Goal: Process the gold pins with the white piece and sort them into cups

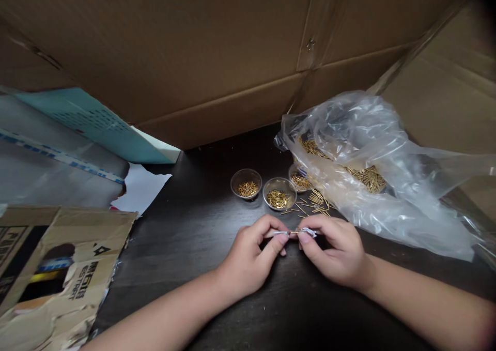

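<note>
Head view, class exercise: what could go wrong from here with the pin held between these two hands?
The thin pin, pinched by the left hand and right hand, could slip and be hard to spot on the dark table. The loose pins beside the clear cup could be knocked and scattered. The plastic bag might shift into them.

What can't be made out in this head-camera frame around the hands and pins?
- Head view: where the white strip meets the gold-coloured pin, hidden by the fingertips of the left hand and right hand; the strip's material is too small to tell.
- Head view: the pins in the plastic bag, blurred by its film.
- Head view: the cup, partly hidden by the bag.
- Head view: the printing on the torn cardboard, cut off by the frame's left edge.
</note>
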Demonstrator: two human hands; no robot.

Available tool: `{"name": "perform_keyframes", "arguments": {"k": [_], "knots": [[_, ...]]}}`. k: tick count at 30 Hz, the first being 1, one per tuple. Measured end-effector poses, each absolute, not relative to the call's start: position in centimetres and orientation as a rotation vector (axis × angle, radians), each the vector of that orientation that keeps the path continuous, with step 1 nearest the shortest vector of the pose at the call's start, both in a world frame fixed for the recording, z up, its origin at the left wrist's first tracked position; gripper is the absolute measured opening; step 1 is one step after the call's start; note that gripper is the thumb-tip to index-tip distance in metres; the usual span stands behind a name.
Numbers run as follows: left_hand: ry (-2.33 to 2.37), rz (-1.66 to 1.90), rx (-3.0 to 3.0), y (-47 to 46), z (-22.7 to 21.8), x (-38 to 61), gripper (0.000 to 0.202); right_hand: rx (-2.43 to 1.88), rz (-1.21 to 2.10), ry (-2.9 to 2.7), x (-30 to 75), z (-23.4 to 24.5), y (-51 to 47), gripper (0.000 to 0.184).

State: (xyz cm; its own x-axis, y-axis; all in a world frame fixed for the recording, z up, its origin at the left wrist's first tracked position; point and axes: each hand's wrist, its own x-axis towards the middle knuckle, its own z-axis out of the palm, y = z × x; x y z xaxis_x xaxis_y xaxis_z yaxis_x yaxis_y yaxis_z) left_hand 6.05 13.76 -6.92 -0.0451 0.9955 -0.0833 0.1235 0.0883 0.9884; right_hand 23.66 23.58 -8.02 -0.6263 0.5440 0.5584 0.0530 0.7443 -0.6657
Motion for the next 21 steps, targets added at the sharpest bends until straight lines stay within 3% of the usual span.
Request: {"name": "perform_keyframes", "arguments": {"k": [21], "knots": [[1.438, 1.266, 1.029, 14.53, -6.5, 5.78, 0.018, -0.406, 0.807, -2.183, 23.5, -7.98, 23.67, 0.004]]}}
